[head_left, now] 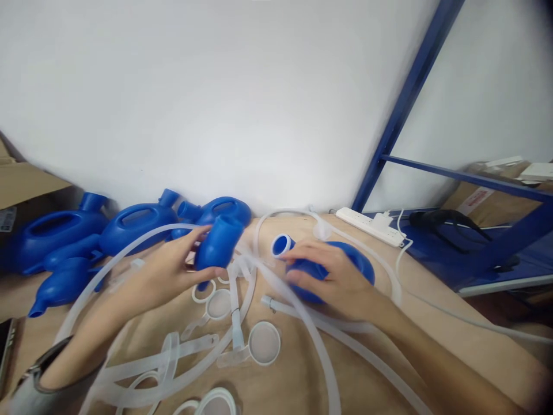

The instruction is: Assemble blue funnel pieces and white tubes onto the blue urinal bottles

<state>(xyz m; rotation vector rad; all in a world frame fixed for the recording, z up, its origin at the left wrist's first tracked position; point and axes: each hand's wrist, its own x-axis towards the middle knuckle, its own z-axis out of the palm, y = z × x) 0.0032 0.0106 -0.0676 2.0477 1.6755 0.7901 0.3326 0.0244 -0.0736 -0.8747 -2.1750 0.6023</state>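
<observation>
My left hand (173, 268) is wrapped round a blue plastic urinal funnel (219, 239), held above the table with its wide end tilted up. My right hand (330, 271) curves over a blue urinal bottle (356, 262) lying on the table, its fingers near the white-ringed mouth (281, 245). That mouth faces left, towards the funnel, and the two are apart. My palm hides part of the bottle. Below my hands lie translucent tubes (317, 340) and several white round caps with straps, one cap (264, 343) in the middle.
Along the wall at left stand several blue urinal bottles (140, 227), with another blue funnel (63, 285) in front. A cardboard box (30, 181) is at far left. On the right are a white power strip (371, 226), its cable, and a blue metal frame (397, 109).
</observation>
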